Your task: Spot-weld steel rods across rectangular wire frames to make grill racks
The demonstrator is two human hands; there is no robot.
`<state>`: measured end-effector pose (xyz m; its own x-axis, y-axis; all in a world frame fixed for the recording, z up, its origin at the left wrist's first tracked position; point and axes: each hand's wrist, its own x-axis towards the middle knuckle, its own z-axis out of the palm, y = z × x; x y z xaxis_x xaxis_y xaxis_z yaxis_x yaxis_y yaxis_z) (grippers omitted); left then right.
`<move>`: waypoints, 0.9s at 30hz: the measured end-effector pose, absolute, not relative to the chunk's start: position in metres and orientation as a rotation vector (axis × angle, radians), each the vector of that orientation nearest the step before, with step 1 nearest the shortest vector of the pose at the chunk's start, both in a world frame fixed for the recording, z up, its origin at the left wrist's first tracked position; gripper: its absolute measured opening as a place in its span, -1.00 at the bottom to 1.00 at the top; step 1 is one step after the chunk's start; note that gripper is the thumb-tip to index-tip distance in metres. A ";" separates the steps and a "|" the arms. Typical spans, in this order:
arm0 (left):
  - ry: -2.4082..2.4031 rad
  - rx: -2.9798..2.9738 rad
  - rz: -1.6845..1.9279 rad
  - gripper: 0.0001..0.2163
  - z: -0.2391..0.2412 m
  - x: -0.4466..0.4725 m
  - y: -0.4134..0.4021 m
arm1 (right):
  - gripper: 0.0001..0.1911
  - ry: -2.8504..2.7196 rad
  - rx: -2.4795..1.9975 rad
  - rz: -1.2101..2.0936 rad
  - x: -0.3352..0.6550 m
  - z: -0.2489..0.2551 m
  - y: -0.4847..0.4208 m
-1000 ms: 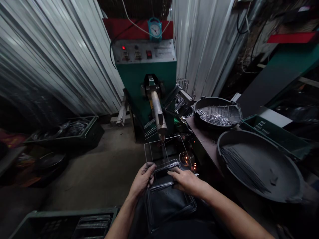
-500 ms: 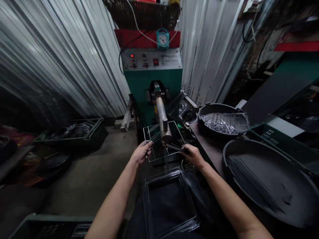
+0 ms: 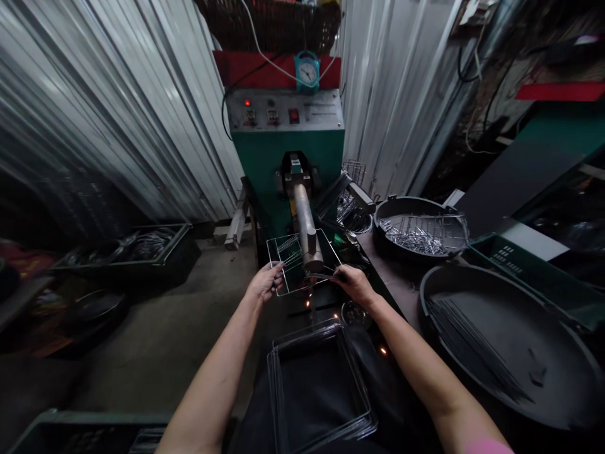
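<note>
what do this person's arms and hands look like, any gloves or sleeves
Both the left hand and right hand are gloveless, with grimy fingers. The forearms are bare, no watch or bracelet visible. A pink patch, apparently sleeve, shows at the right arm's lower edge.

At top centre, turquoise clock [image 3: 307, 72] before a red panel [image 3: 265, 69]; above, dark woven basketwork [image 3: 288, 28]; to either side, pale corrugated metal wall [image 3: 155, 107]; at left, on the grey floor [image 3: 208, 277], green crate [image 3: 178, 258] of tangled metal pieces [image 3: 146, 243]; near it, dark round vessel [image 3: 100, 307]; at upper right, red ledge [image 3: 558, 92].
</note>
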<state>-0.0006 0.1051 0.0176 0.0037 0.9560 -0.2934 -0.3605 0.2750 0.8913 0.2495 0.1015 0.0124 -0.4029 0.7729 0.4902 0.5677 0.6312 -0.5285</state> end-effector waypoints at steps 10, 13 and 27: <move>1.064 0.685 1.089 -0.72 0.017 -0.004 0.112 | -0.92 -2.165 -1.059 0.390 0.251 0.030 0.095; 1.071 0.696 1.123 -0.73 0.020 -0.002 0.110 | -0.91 -2.153 -1.066 0.381 0.251 0.029 0.095; 1.109 0.691 1.122 -0.71 0.024 0.002 0.115 | -0.96 -2.170 -1.088 0.330 0.255 0.025 0.102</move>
